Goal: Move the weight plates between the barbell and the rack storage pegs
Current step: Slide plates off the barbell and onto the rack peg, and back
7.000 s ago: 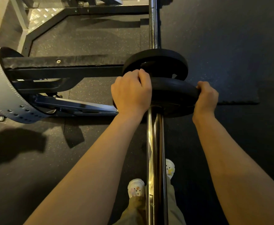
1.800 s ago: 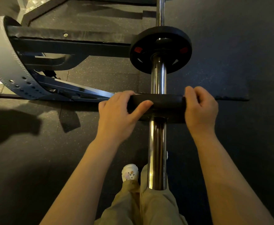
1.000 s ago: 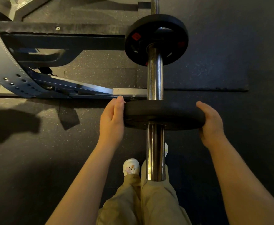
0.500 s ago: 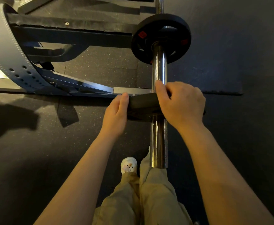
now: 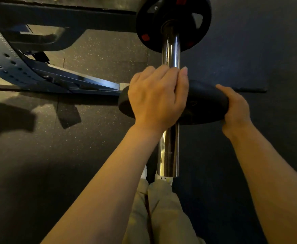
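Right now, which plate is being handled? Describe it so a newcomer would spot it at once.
Find the chrome barbell sleeve running up the middle of the view. Two black plates sit on it; the one meant is the near plate, seen edge-on, gripped by both hands. The far plate shows red marks and nobody touches it.

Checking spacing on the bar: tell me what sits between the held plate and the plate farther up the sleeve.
Only bare chrome sleeve separates the held plate from the far plate, as the head view shows.
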### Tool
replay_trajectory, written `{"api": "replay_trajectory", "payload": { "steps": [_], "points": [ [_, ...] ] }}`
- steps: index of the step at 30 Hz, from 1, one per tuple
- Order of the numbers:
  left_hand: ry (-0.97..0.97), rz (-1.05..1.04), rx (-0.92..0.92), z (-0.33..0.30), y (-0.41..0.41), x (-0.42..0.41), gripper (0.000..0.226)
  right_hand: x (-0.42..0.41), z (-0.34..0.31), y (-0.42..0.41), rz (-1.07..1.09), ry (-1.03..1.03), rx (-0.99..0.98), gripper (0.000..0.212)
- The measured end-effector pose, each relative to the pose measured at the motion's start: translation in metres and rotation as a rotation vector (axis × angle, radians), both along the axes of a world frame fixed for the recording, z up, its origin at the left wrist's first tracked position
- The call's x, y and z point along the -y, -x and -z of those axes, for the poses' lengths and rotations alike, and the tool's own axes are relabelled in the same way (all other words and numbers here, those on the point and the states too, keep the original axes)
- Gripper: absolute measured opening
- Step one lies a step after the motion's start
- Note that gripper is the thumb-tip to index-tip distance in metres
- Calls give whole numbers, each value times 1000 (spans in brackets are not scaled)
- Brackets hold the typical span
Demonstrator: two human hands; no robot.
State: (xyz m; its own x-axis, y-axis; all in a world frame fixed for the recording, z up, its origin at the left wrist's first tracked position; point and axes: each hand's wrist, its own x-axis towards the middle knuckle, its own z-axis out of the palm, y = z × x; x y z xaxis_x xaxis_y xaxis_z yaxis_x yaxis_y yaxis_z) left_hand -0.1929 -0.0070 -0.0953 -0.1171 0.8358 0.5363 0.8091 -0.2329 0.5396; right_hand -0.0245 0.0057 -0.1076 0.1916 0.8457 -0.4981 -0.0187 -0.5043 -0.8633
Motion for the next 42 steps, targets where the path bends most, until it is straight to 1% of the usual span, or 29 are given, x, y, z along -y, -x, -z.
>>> {"api": "replay_trajectory", "payload": {
  "steps": [2, 4, 9, 12, 16, 19, 21, 23, 26, 27, 30, 32, 34, 36, 38, 40, 42],
  "points": [
    [-31, -35, -25, 0, -7, 3, 36, 3, 5, -2, 29, 10, -7, 26],
    [-20, -36, -17, 3, -5, 11, 36, 4, 5, -3, 11, -13, 25, 24],
    [129, 13, 107, -2, 9, 23, 39, 2, -7, 1, -120, -93, 106, 33],
    [164, 35, 140, -2, 16, 25, 39, 1, -6, -1, -218, -135, 161, 36],
    [168, 83, 122, -5, 19, 21, 36, -2, -4, -3, -272, -126, 149, 38],
    [261, 134, 141, 0, 29, 10, 38, -4, -2, -6, -239, -55, 99, 35],
    [340, 106, 235, 11, 43, 8, 47, -5, 0, -11, -225, 12, 53, 30],
    [424, 65, 395, 23, 57, 13, 55, -6, 0, -13, -206, 52, 18, 27],
    [503, 2, 550, 28, 57, 19, 67, -5, 1, -9, -150, 43, 9, 26],
    [497, -11, 583, 27, 54, 21, 66, -3, 1, -8, -112, 38, -1, 28],
    [465, -21, 609, 27, 49, 36, 52, 13, 6, -11, -100, 37, -9, 35],
    [470, -14, 575, 29, 50, 46, 50, 26, 7, -15, -122, 48, -11, 36],
    [479, -8, 553, 29, 50, 51, 47, 33, 7, -16, -79, 61, -27, 41],
    [488, -1, 549, 27, 48, 52, 43, 33, 7, -15, -77, 74, -30, 40],
    [489, 27, 564, 27, 50, 53, 42, 29, 6, -18, -172, 88, 8, 34],
    [532, 46, 633, 29, 53, 57, 43, 20, -7, -22, -299, 43, 84, 30],
    [604, 6, 778, 33, 56, 64, 47, 8, -31, -18, -351, -92, 148, 26]
  ]
}}
